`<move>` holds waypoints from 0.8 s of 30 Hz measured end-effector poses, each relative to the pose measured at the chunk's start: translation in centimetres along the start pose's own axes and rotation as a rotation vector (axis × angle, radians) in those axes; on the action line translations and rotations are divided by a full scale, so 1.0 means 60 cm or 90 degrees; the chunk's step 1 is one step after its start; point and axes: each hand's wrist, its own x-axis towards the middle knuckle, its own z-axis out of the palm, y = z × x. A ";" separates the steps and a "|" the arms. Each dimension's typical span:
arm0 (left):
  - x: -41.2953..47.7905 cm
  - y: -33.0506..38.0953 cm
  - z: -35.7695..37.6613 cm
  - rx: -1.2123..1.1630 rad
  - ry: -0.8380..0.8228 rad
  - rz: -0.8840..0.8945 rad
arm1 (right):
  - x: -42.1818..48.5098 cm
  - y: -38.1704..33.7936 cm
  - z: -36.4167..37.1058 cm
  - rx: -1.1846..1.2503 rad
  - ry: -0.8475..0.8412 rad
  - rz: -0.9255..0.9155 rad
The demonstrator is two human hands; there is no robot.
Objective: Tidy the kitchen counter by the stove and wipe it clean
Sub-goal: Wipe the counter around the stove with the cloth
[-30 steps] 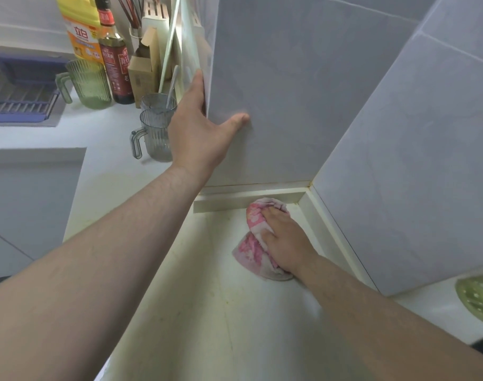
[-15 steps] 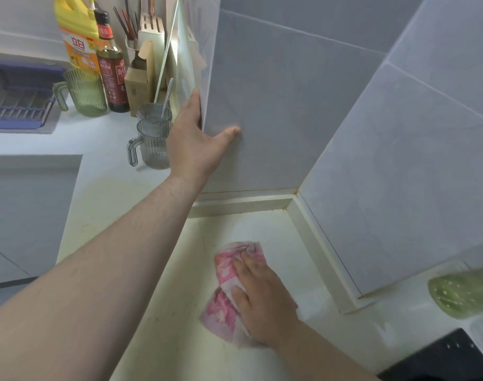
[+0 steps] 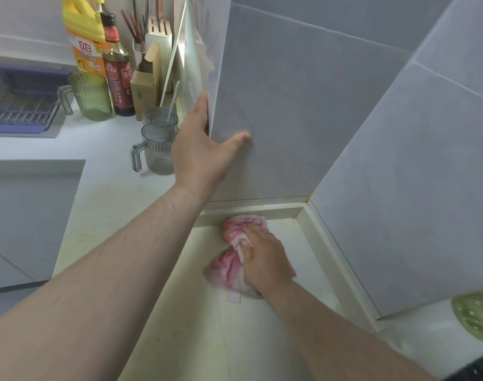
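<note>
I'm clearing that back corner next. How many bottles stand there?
2. A yellow detergent bottle stands against the back wall. A dark sauce bottle is just right of it, behind the green ribbed jug. More may be hidden behind the tiled wall corner.

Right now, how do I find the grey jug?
Find the tiled wall corner that the left hand rests on. Just left of that hand, on the white counter, stands the grey jug. It is smoky grey, while the other jug, farther back beside the bottles, is green.
</note>
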 end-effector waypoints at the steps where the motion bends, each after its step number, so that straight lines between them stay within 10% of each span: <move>1: 0.001 -0.001 0.001 -0.001 -0.002 0.002 | -0.003 -0.001 -0.002 0.034 0.031 0.019; 9: -0.003 0.002 -0.001 0.003 0.010 0.016 | 0.028 0.043 -0.099 -0.162 0.393 0.151; 15: 0.000 -0.001 -0.001 -0.002 0.002 0.006 | 0.051 0.073 -0.055 -0.228 0.167 0.188; 24: -0.002 -0.001 0.000 0.009 0.006 0.008 | 0.058 0.079 -0.065 -0.183 0.155 0.134</move>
